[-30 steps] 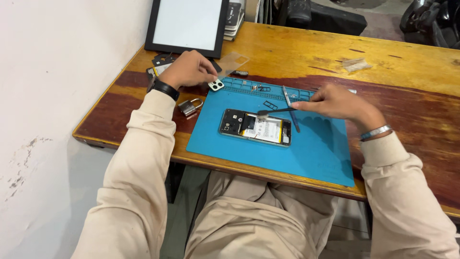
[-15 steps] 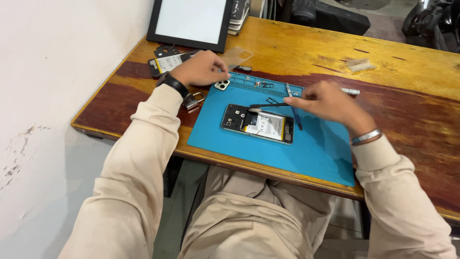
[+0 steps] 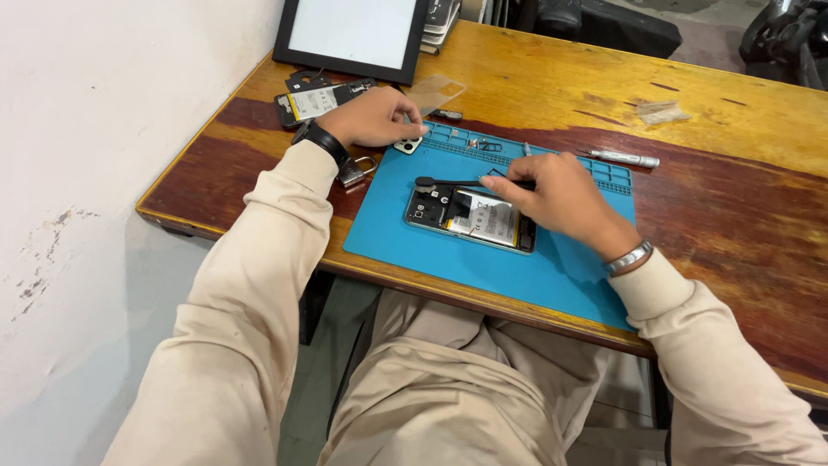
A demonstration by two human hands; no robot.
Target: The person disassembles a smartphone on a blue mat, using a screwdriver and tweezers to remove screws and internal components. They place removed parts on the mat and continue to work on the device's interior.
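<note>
Step in hand: You were working on the opened phone (image 3: 470, 218), its back off and battery and boards exposed; my reading is that you were midway through taking its insides apart.
Right hand: Your right hand (image 3: 556, 194) held a thin black tool (image 3: 448, 182), fingers (image 3: 496, 183) pinched together on its shaft.
Tool tip: It hung over the phone's top end, near the camera corner; contact could not be told.
Left hand: Your left hand (image 3: 375, 116) rested at the mat's upper left corner, fingers curled on a small white part (image 3: 407, 145); grip or mere touch, I could not tell.
Phone position: Flat on the blue mat (image 3: 483, 267), just below your right fingers, well apart from your left.
Next move, as judged: It called for a light, steady tip and a braced phone, the boards being delicate.
Nearby: A padlock (image 3: 352, 172) lay by your left wrist, a silver screwdriver (image 3: 623, 158) on the table (image 3: 733, 198) beyond the mat.
</note>
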